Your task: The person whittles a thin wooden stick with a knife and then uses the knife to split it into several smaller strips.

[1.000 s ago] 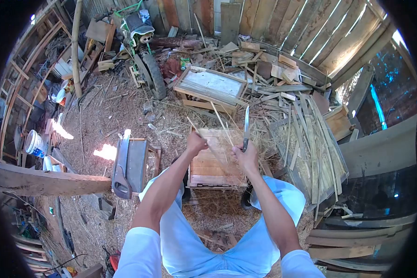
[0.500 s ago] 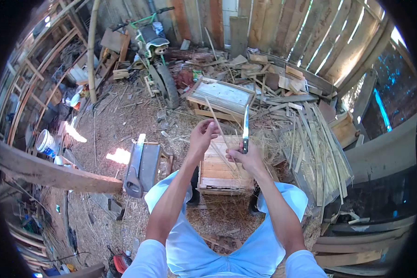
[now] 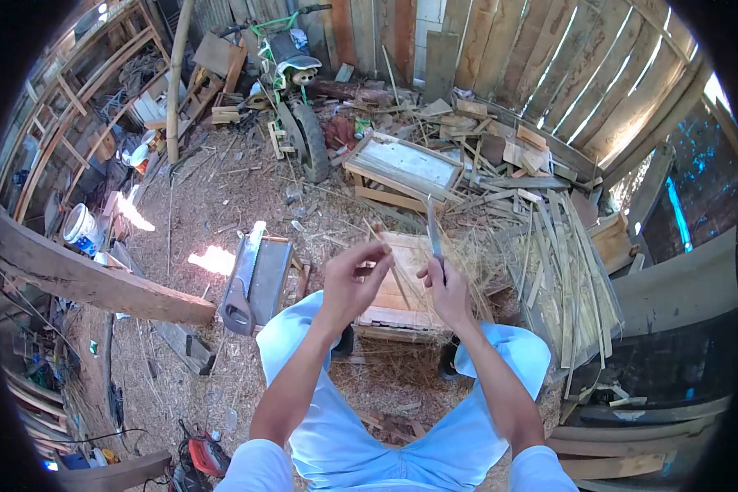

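My left hand (image 3: pixel 354 283) is closed in a pinch on a thin wooden strip (image 3: pixel 398 281), which slants down to the right in front of me. In my right hand (image 3: pixel 448 297) is a knife (image 3: pixel 433 223), fingers wrapped round its handle and blade pointing up and away from me. The blade stands just right of the strip, apart from it. Below both hands, between my knees, is a low slatted wooden bench (image 3: pixel 389 315) with fine shavings on its right side.
A handsaw (image 3: pixel 240 287) lies on a small dark-topped stool (image 3: pixel 269 275) to the left. Long split strips (image 3: pixel 567 279) are heaped at right. Beyond are a wooden frame (image 3: pixel 406 164), scrap wood and a small motorbike (image 3: pixel 303 123). A beam (image 3: pixel 98 275) juts in from the left.
Both hands have come lower and nearer my body. My left fingers now pinch the strip, whose lower end was at my right hand before. The view has shifted slightly.
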A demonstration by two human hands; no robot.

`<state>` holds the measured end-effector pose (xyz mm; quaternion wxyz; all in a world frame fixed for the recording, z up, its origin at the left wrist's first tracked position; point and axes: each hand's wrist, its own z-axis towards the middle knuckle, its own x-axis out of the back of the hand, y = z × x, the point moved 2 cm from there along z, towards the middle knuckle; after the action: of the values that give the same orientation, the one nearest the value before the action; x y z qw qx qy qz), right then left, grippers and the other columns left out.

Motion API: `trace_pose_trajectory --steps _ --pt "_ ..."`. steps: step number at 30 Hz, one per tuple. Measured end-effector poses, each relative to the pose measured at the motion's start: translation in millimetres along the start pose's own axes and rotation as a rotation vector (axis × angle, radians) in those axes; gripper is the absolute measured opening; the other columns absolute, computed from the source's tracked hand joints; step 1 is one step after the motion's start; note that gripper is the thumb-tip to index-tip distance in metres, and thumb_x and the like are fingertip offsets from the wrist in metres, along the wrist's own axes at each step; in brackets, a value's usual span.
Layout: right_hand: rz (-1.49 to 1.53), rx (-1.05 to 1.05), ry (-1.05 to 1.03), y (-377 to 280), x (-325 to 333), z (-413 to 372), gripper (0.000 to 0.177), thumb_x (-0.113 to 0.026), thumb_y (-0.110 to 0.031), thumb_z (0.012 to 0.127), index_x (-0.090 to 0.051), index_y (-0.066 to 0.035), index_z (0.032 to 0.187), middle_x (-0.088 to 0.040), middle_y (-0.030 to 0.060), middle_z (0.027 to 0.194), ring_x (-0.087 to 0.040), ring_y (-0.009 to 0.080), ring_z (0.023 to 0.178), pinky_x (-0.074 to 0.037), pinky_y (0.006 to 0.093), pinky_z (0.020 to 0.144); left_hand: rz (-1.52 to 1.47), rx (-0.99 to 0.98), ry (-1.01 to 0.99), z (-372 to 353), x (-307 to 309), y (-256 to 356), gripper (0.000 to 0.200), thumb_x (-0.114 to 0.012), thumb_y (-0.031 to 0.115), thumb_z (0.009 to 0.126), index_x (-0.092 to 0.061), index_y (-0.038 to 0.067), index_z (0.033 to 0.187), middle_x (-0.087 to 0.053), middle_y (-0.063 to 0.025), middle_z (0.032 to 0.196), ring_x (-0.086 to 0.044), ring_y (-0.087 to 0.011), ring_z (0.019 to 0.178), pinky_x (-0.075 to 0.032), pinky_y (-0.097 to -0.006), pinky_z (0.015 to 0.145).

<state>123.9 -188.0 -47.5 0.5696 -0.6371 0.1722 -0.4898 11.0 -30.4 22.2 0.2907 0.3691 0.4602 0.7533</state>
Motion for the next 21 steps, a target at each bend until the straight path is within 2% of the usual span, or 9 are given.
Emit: trace_pose_trajectory --steps 2,8,9,10,12,13,17,19,21 --pt "0.224 -0.100 -0.073 -29.0 10.6 -8.3 0.023 -0.044 -0.019 0.096 -0.056 -0.002 0.105 -0.058 0.0065 0.066 -0.056 0.0148 0.061 -0.044 0.0329 0.058 -0.013 -0.022 -0.023 -13.2 -7.3 7.3 0.017 -0.064 0.002 0.084 -0.063 -0.001 0.101 -0.066 -0.0115 0.092 -0.066 -0.0163 0.079 -0.056 -0.0265 0.065" --pt "0.183 -0.099 -0.164 -60.5 24.8 -50.9 0.029 -0.038 -0.010 0.094 -0.049 -0.003 0.120 -0.050 0.0039 0.064 -0.049 0.0139 0.057 -0.042 0.0295 0.059 0.066 -0.206 -0.103 -34.9 -20.3 8.1 0.023 -0.067 -0.006 0.079 -0.063 0.001 0.100 -0.066 -0.0107 0.091 -0.067 -0.0174 0.081 -0.057 -0.0260 0.065" --pt "0.288 -0.051 -0.165 -60.1 19.4 -56.2 0.030 -0.038 -0.012 0.097 -0.046 -0.005 0.125 -0.045 -0.0015 0.066 -0.040 0.0045 0.053 -0.035 0.0224 0.045 0.049 -0.209 -0.094 -37.7 -22.8 3.1 0.025 -0.067 -0.008 0.077 -0.063 0.001 0.100 -0.065 -0.0101 0.091 -0.067 -0.0182 0.079 -0.057 -0.0266 0.066" --pt "0.287 -0.069 -0.169 -60.4 18.2 -59.9 0.030 -0.038 -0.012 0.097 -0.046 -0.005 0.125 -0.045 -0.0015 0.066 -0.040 0.0045 0.053 -0.035 0.0224 0.045 0.043 -0.192 -0.099 -40.5 -23.7 -0.8 0.025 -0.067 -0.008 0.077 -0.063 0.001 0.100 -0.065 -0.0101 0.091 -0.067 -0.0182 0.079 -0.057 -0.0266 0.066" --pt "0.139 -0.017 -0.208 -75.0 22.5 -66.3 0.031 -0.038 -0.011 0.096 -0.044 -0.004 0.126 -0.046 0.0010 0.066 -0.044 0.0084 0.057 -0.038 0.0265 0.052 0.095 -0.264 -0.100 -44.8 -23.7 -4.0 0.024 -0.067 -0.006 0.077 -0.062 0.000 0.100 -0.065 -0.0119 0.092 -0.066 -0.0247 0.078 -0.055 -0.0315 0.063" --pt "0.166 -0.100 -0.233 -84.0 24.1 -66.6 0.032 -0.038 -0.010 0.095 -0.044 -0.003 0.126 -0.047 0.0045 0.066 -0.047 0.0131 0.059 -0.041 0.0299 0.058 0.090 -0.281 -0.100 -47.4 -25.4 -8.7 0.026 -0.069 -0.005 0.075 -0.063 0.001 0.100 -0.065 -0.0116 0.092 -0.066 -0.0269 0.077 -0.054 -0.0332 0.062" --pt "0.056 -0.079 -0.223 -82.1 18.1 -68.4 0.031 -0.038 -0.011 0.095 -0.042 -0.003 0.125 -0.048 0.0063 0.066 -0.048 0.0151 0.059 -0.041 0.0312 0.057 0.091 -0.278 -0.115 -49.0 -26.3 -5.6 0.027 -0.069 -0.006 0.075 -0.063 0.002 0.100 -0.065 -0.0114 0.092 -0.066 -0.0268 0.077 -0.054 -0.0336 0.062" --pt "0.075 -0.077 -0.288 -85.1 16.7 -67.4 0.029 -0.035 -0.009 0.095 -0.034 0.001 0.122 -0.055 0.0258 0.075 -0.058 0.0460 0.069 -0.041 0.0497 0.061 0.127 -0.296 -0.106 -47.6 -25.8 -2.4 0.024 -0.071 -0.008 0.073 -0.065 0.002 0.094 -0.067 -0.0119 0.089 -0.068 -0.0233 0.075 -0.054 -0.0298 0.062" --pt "0.064 -0.087 -0.307 -86.3 17.8 -67.1 0.029 -0.036 -0.008 0.095 -0.033 0.002 0.122 -0.055 0.0267 0.076 -0.058 0.0460 0.069 -0.042 0.0499 0.061 0.117 -0.276 -0.111 -47.9 -26.7 -1.1 0.024 -0.071 -0.007 0.072 -0.065 0.002 0.094 -0.067 -0.0118 0.089 -0.068 -0.0237 0.075 -0.054 -0.0301 0.062"
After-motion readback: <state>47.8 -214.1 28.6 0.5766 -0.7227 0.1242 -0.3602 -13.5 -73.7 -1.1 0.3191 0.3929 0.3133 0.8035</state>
